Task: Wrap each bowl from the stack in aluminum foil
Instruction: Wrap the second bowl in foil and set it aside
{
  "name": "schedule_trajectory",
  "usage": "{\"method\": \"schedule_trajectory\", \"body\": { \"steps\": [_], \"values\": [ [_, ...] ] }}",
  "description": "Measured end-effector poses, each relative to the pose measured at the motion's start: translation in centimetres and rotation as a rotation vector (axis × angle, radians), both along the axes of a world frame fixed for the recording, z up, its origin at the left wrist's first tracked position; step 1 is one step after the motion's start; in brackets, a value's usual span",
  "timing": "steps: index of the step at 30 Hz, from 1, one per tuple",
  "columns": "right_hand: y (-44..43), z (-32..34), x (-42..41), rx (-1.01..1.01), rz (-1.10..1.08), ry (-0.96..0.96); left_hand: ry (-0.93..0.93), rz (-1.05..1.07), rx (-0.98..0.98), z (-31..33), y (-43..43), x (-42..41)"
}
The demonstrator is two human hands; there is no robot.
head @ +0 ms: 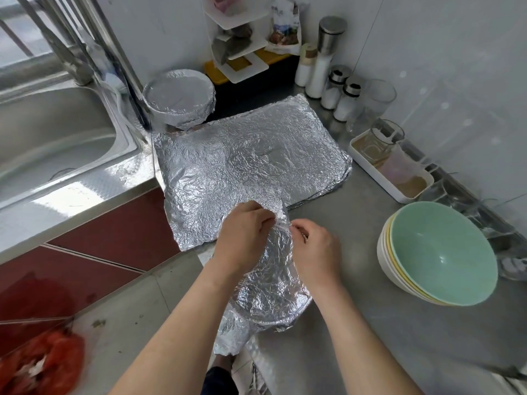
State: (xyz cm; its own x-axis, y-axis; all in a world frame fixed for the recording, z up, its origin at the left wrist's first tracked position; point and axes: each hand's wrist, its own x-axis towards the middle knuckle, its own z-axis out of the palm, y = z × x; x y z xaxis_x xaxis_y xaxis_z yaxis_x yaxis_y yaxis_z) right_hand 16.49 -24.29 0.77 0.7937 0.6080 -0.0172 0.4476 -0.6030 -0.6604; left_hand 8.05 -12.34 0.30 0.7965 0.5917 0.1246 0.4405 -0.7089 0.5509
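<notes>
Carefully now: your left grip [242,232] and right grip [316,249] both pinch the aluminum foil [281,216] over the half-wrapped bowl [271,286]; pull too hard and it could tear.

Left hand [242,232] and right hand [316,252] in a pinch on the foil-wrapped bowl [271,286], bowl stack [439,252] to the right.

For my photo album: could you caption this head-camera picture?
Left hand and right hand pinch the foil edge of a foil-covered bowl, beside a stack of bare bowls.

Single head-worn wide-angle view, steeply down and forward, close above the steel counter [360,328]
</notes>
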Motion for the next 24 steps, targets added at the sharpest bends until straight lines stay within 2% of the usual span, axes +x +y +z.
{"method": "schedule_trajectory", "body": {
  "steps": [3,6,11,14,20,24],
  "values": [
    [-0.4,0.4,0.1,0.091,-0.064,0.184,0.048,0.061,-0.044,0.4,-0.3,-0.5],
    [0.0,0.7,0.9,0.005,-0.004,0.298,0.133,0.083,-0.046,0.4,-0.3,-0.7],
    [1.6,0.9,1.1,-0.142,0.168,0.288,0.114,0.051,-0.037,-0.1,-0.3,-0.5],
    [1.7,0.9,0.9,-0.208,0.25,0.152,0.122,0.034,-0.007,-0.2,-0.3,-0.5],
    [1.4,0.2,0.9,-0.128,0.307,0.106,0.095,-0.04,-0.072,-0.5,0.1,-0.8],
    [1.4,0.1,1.0,-0.104,0.35,0.13,0.159,-0.246,-0.105,0.0,1.1,-0.5]
  ]
}}
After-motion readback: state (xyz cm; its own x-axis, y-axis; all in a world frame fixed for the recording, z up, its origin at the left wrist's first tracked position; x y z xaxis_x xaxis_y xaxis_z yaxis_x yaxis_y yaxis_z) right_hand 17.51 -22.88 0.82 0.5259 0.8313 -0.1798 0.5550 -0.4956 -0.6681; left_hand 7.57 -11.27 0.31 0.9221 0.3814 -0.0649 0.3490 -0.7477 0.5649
